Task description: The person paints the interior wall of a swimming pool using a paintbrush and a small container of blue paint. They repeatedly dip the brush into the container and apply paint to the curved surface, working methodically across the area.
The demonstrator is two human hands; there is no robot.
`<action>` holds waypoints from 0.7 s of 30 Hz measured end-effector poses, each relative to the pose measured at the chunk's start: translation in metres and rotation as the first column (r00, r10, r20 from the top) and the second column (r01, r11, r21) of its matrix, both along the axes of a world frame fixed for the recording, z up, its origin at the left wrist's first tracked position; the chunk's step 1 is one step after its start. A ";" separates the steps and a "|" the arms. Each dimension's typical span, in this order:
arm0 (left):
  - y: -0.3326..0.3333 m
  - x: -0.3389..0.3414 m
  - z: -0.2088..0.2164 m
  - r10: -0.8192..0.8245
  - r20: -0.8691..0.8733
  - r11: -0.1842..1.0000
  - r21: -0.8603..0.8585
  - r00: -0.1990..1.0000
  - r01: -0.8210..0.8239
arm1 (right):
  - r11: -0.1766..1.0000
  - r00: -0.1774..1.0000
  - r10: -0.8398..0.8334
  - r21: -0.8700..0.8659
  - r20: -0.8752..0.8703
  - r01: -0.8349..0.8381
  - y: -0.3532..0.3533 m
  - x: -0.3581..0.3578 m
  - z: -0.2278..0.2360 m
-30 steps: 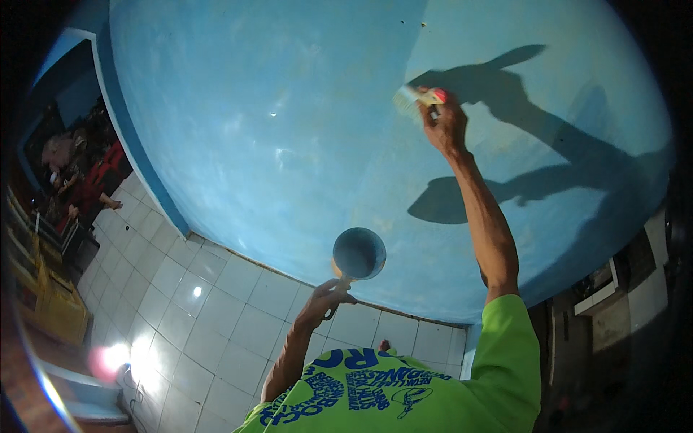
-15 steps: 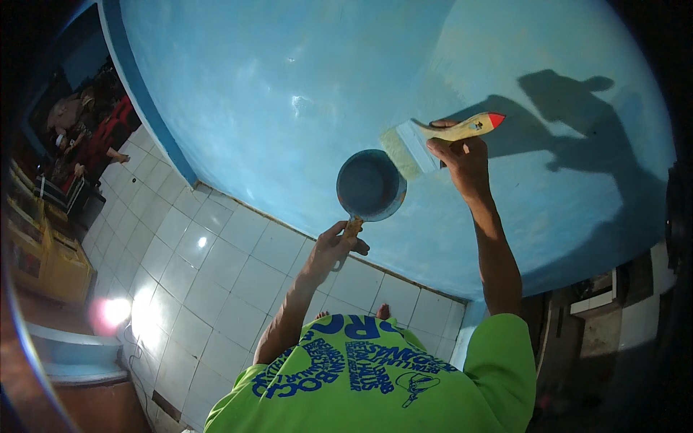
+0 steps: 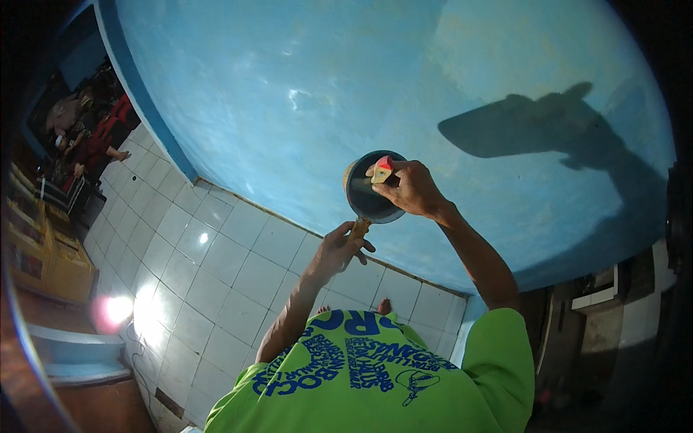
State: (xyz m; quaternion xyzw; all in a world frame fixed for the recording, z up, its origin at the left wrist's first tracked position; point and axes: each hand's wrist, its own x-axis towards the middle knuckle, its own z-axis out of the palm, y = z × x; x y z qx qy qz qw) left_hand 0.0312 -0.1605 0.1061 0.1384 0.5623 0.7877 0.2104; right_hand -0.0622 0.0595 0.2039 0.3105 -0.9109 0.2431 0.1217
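My left hand (image 3: 341,249) grips the short handle of a dark, round saucepan (image 3: 367,211) and holds it out in front of the wall. Over the pan's mouth, my right hand (image 3: 411,189) is closed round a paintbrush (image 3: 383,170), whose red-tipped wooden handle end points up at me. The brush's bristles are down inside the pan, hidden by the hand and handle. How much the pan contains cannot be made out. Just beyond the pan rises the blue wall (image 3: 346,86), with a paler patch at its upper right.
White floor tiles (image 3: 238,260) run along the wall's foot, where my bare feet stand. A person (image 3: 108,148) sits at the far left beyond the wall's edge. A yellow cabinet (image 3: 68,267) stands at left, with a cable (image 3: 137,346) on the floor nearby.
My right hand has brought the paintbrush from beside the wall, leftward and down into the saucepan, turning its handle upward. My left hand and the pan have shifted slightly right.
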 end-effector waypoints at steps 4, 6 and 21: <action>-0.001 0.003 0.003 -0.004 0.004 1.000 -0.021 1.000 0.004 | 0.999 0.995 -0.021 0.039 0.101 0.017 -0.005 -0.001 -0.002; 0.001 0.003 -0.006 0.011 -0.010 1.000 0.015 1.000 -0.010 | 0.998 0.994 -0.019 0.063 0.105 0.012 -0.008 0.001 0.003; 0.003 0.010 -0.009 0.041 -0.030 0.999 -0.014 0.999 -0.042 | 0.999 0.983 -0.041 0.006 0.180 0.040 -0.002 0.001 -0.005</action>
